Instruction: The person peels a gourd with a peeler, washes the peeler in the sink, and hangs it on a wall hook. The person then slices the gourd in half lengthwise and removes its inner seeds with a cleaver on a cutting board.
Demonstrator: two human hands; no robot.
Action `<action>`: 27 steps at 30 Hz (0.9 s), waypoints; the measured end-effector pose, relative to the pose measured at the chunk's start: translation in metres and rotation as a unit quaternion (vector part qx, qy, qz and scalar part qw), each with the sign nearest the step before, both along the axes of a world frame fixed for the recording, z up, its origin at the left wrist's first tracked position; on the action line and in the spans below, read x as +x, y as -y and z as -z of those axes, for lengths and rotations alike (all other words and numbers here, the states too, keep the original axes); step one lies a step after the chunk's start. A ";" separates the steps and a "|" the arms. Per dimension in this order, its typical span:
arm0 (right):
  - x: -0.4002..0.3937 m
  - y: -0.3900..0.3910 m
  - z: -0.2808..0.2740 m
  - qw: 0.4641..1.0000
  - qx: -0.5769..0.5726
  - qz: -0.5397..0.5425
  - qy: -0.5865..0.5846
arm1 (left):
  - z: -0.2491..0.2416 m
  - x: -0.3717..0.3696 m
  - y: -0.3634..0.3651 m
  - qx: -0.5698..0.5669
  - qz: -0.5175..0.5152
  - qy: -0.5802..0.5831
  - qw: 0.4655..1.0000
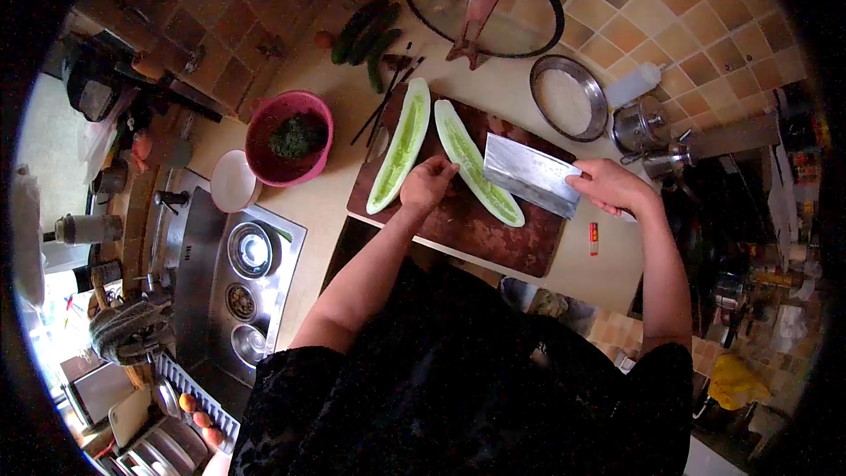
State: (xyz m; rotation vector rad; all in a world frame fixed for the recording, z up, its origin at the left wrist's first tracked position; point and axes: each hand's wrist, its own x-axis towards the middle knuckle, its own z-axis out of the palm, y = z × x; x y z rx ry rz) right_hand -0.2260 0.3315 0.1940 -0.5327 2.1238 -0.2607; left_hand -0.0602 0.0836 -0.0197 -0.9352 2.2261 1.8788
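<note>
while the left hand (426, 185) pins the cucumber half (476, 172) with curled fingers, the right hand (608, 185), gripping the cleaver (529, 174), should slice clear of them.

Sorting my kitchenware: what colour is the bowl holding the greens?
Pink-red bowl, seen from the head view.

Two cucumber halves (441, 154) lay on cutting board (480, 229); cleaver (529, 174) over the right one; colander (289, 137) left of board; bowl (568, 97) behind-right.
</note>
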 end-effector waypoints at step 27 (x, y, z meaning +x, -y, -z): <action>0.005 -0.012 0.020 0.996 -0.073 0.051 0.012 | 0.014 -0.003 -0.001 -0.059 0.001 0.009 0.998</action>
